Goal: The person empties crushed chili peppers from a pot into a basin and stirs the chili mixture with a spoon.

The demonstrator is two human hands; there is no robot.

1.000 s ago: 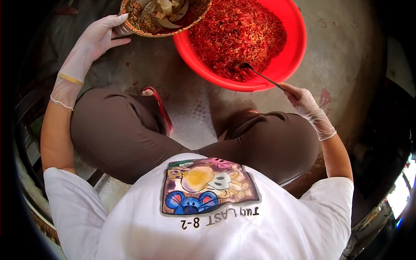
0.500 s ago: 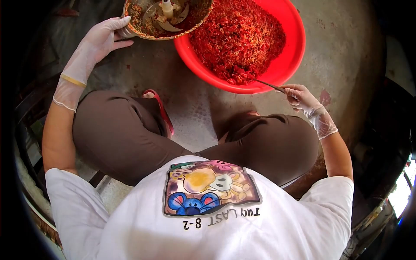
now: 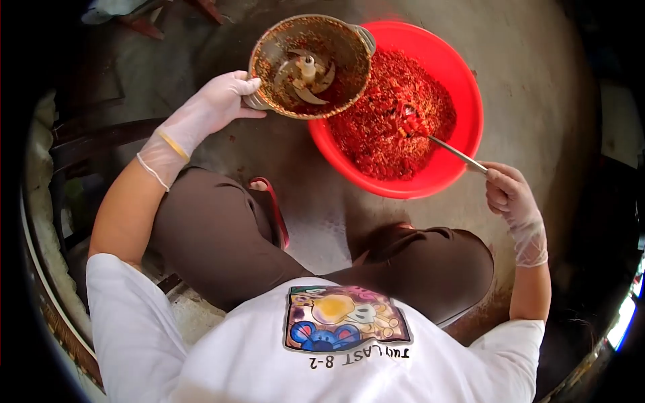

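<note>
My gloved left hand (image 3: 225,101) grips the side handle of a metal pot (image 3: 269,50), which has curved blades (image 3: 309,84) on a central post and bits of chopped mix on its walls. The pot overlaps the upper left of a red basin (image 3: 467,87). Chopped red chili mixture (image 3: 383,144) fills much of the basin. In my gloved right hand (image 3: 510,191) is the handle of a metal spoon (image 3: 457,153), its far end buried in the mixture beside a clump of larger red pieces.
Bare concrete floor (image 3: 537,121) surrounds the basin. My bent knees and feet in red sandals (image 3: 277,215) are just below it. Dark red legs of some furniture (image 3: 141,25) show at the top left, and a dark frame stands at the left.
The whole view has shifted, so the basin sits lower and the full pot shows. My right hand has lifted the spoon's far end from the basin's near edge towards the middle of the mixture.
</note>
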